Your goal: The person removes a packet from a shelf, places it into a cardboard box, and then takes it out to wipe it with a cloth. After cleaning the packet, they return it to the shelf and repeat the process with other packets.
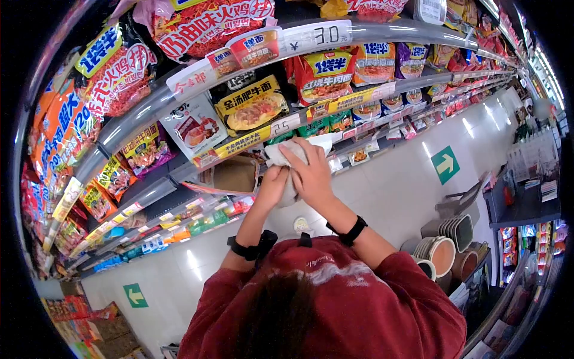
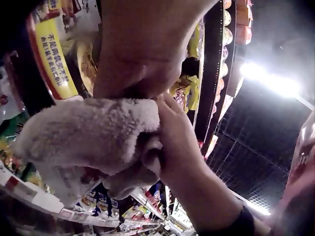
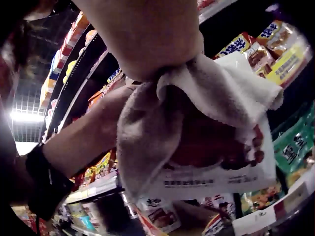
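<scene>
A pale grey fleecy cloth [image 1: 289,195] is bunched between both hands in front of the shelves. My right hand [image 1: 312,175] grips the cloth from above, fingers bent over it. Close beside it, my left hand [image 1: 273,186] holds the cloth's near side, its fingers partly hidden. In the left wrist view the cloth [image 2: 88,132] hangs in thick folds below the hands. The right wrist view has a white packet [image 3: 216,182] with a dark red food picture under the cloth's folds, its top edge covered. Which fingers hold the packet, I cannot tell.
Noodle packets [image 1: 326,75] line the curved shelves ahead, behind clear rails with price strips [image 1: 281,127]. An open cardboard box [image 1: 235,173] sits on a lower shelf near the hands. Stacked pots [image 1: 443,256] stand on the right, beyond the tiled floor [image 1: 382,191].
</scene>
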`<state>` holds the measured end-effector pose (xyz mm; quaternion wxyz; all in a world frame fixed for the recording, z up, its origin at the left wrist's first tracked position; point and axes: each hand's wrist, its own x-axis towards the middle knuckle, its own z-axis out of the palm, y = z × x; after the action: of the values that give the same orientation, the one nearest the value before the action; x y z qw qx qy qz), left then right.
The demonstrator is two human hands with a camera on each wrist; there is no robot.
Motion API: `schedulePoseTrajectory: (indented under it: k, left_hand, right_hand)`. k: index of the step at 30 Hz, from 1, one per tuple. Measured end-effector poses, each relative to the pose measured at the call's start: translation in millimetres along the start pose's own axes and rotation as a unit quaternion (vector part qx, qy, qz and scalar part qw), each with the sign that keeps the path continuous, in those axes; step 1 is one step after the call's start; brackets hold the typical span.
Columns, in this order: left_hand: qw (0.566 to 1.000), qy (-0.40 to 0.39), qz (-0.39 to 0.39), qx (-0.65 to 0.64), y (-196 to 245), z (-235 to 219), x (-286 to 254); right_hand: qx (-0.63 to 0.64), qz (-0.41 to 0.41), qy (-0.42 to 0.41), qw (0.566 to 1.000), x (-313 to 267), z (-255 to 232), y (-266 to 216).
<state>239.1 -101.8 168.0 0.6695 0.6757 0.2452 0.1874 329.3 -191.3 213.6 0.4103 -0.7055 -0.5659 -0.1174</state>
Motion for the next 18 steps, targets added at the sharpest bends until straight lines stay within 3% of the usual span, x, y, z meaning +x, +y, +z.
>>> schedulePoseTrajectory:
  k: [1, 3, 7, 12, 14, 16, 18]
  left_hand:
    - [1.0, -0.002, -0.003, 0.0, -1.2, 2.5, -1.9]
    - [0.997, 0.034, 0.063, 0.004, 11.0, 11.2, -4.7]
    - [0.998, 0.022, 0.038, -0.05, 1.2, 14.6, 3.9]
    - [0.992, 0.071, 0.002, -0.108, 2.6, 10.4, 6.0]
    - [0.99, 0.096, 0.019, -0.099, 14.8, 13.3, 6.6]
    - [0.973, 0.177, -0.029, -0.143, 31.5, 23.2, 5.9]
    - [0.979, 0.149, -0.009, -0.136, 30.5, 28.8, 11.5]
  right_hand:
    - [0.0, 0.004, -0.001, 1.0, -1.7, -2.2, 1.2]
    - [-0.024, -0.014, 0.025, 0.999, -2.7, -6.9, 4.3]
    - [-0.037, -0.007, 0.035, 0.999, -7.0, -12.9, 15.4]
    - [-0.038, 0.16, 0.129, 0.978, -14.4, -16.8, 66.8]
    - [-0.017, 0.158, 0.153, 0.975, -13.0, -25.8, 69.8]
    - [0.004, 0.159, 0.173, 0.972, -9.5, -35.6, 58.2]
    - [-0.009, 0.055, 0.155, 0.986, -3.5, -35.7, 32.0]
